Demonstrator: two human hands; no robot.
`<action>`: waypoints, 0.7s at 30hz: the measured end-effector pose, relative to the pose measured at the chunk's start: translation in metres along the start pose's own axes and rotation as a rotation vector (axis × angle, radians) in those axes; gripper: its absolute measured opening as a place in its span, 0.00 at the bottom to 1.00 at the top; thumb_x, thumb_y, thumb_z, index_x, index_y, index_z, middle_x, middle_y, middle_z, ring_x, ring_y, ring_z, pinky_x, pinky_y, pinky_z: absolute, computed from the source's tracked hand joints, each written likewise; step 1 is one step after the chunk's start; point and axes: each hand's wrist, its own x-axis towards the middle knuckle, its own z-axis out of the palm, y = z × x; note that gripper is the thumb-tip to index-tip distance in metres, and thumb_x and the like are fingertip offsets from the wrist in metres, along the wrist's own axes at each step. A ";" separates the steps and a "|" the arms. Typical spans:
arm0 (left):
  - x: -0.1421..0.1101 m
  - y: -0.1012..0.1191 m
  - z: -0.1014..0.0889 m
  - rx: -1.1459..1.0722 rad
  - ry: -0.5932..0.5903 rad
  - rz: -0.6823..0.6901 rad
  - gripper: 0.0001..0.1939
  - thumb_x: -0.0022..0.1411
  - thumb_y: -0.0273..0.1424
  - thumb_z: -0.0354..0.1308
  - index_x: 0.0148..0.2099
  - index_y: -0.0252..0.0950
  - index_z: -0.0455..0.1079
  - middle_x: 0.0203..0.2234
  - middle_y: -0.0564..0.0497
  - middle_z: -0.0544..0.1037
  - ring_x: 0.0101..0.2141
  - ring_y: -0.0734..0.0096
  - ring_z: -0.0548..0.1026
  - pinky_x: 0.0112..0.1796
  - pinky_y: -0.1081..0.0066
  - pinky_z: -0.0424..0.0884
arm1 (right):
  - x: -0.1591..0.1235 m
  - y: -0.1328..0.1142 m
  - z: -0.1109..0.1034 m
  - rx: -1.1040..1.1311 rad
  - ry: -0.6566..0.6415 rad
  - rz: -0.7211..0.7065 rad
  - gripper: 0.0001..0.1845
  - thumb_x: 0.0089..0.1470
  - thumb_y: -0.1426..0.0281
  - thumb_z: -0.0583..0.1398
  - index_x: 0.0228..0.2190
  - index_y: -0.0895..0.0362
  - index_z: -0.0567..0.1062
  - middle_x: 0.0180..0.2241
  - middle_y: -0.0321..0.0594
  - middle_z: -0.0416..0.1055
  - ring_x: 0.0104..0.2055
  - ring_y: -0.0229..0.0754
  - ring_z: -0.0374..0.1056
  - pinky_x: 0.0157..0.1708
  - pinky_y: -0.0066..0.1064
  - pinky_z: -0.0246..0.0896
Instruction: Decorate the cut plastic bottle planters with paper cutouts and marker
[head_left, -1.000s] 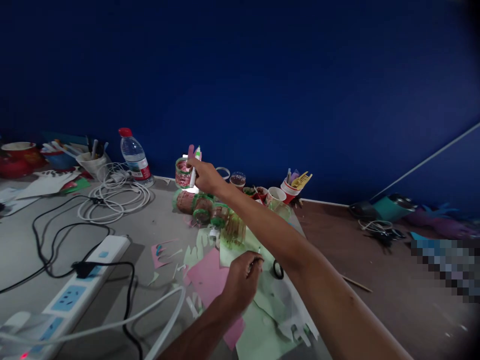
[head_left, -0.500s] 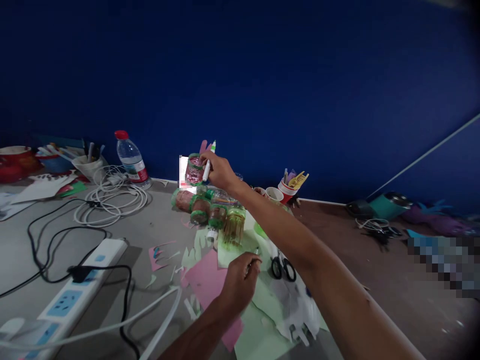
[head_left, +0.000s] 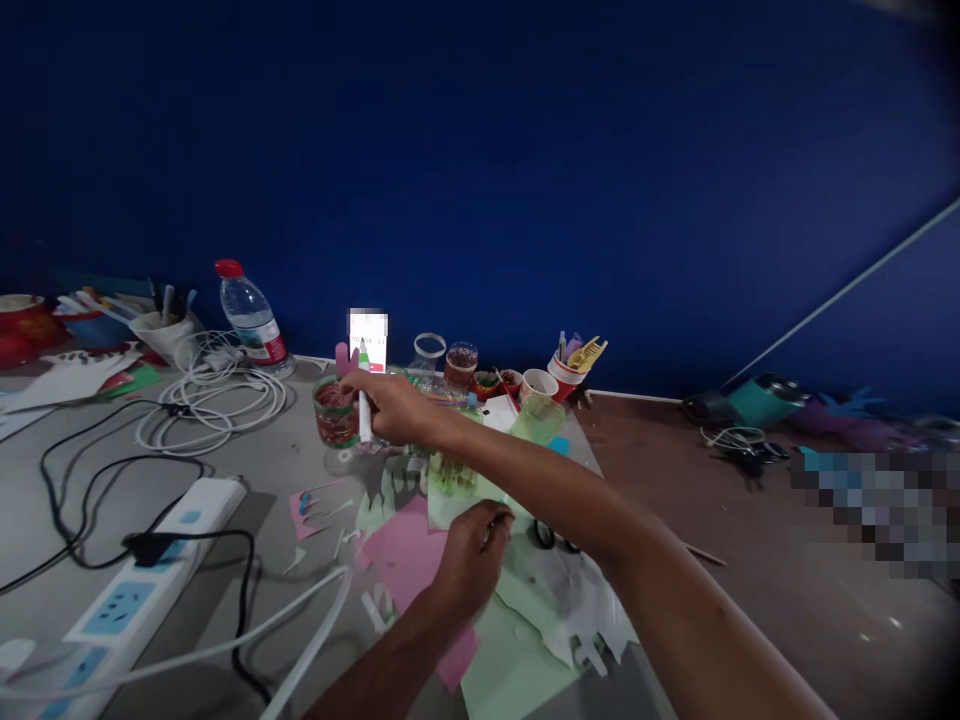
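Observation:
My right hand (head_left: pixel 386 405) reaches across to the left, closed around a white marker (head_left: pixel 365 415) with a green band, which stands nearly upright. Its fingertips also grip the rim of a reddish-brown painted plastic bottle piece (head_left: pixel 335 418) with green edges. Pink paper strips (head_left: pixel 343 358) stick up from that piece. Closer to me, my left hand (head_left: pixel 476 555) is curled above pink paper (head_left: pixel 405 550) and pale green paper (head_left: pixel 517 650). What its fingers hold, if anything, is hidden. Black-handled scissors (head_left: pixel 545 535) lie partly behind my right forearm.
A lit phone (head_left: pixel 369 340) leans at the back. Paper cups (head_left: pixel 538 385), a clear bottle top (head_left: pixel 429 365) and a brown-filled cup (head_left: pixel 460 367) stand near the wall. To the left are a water bottle (head_left: pixel 255 325), coiled cable (head_left: pixel 217 400) and power strip (head_left: pixel 157 575).
My right hand has moved down and left with the marker and painted piece, uncovering the phone and cups behind. Other painted bottle pieces below it are now largely hidden. My left hand stays curled.

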 end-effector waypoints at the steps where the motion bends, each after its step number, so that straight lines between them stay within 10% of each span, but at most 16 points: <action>1: 0.000 0.001 -0.001 -0.001 0.005 -0.006 0.09 0.59 0.28 0.48 0.30 0.35 0.67 0.22 0.53 0.71 0.26 0.72 0.68 0.29 0.73 0.62 | 0.002 0.001 0.004 -0.003 -0.009 -0.002 0.19 0.48 0.78 0.56 0.44 0.54 0.69 0.41 0.40 0.74 0.39 0.42 0.68 0.37 0.29 0.61; 12: 0.001 -0.008 0.002 -0.018 0.011 -0.002 0.08 0.55 0.24 0.47 0.26 0.35 0.64 0.21 0.53 0.69 0.25 0.73 0.65 0.28 0.73 0.61 | -0.003 0.003 0.034 -0.059 -0.115 0.016 0.20 0.50 0.70 0.59 0.47 0.51 0.69 0.43 0.39 0.75 0.42 0.45 0.70 0.39 0.31 0.61; 21: 0.001 0.000 -0.002 0.007 0.010 0.029 0.08 0.58 0.28 0.48 0.29 0.35 0.67 0.21 0.53 0.70 0.25 0.73 0.68 0.29 0.74 0.63 | -0.019 0.007 -0.002 0.313 0.048 -0.006 0.19 0.51 0.78 0.58 0.46 0.56 0.69 0.43 0.41 0.74 0.43 0.39 0.70 0.42 0.29 0.63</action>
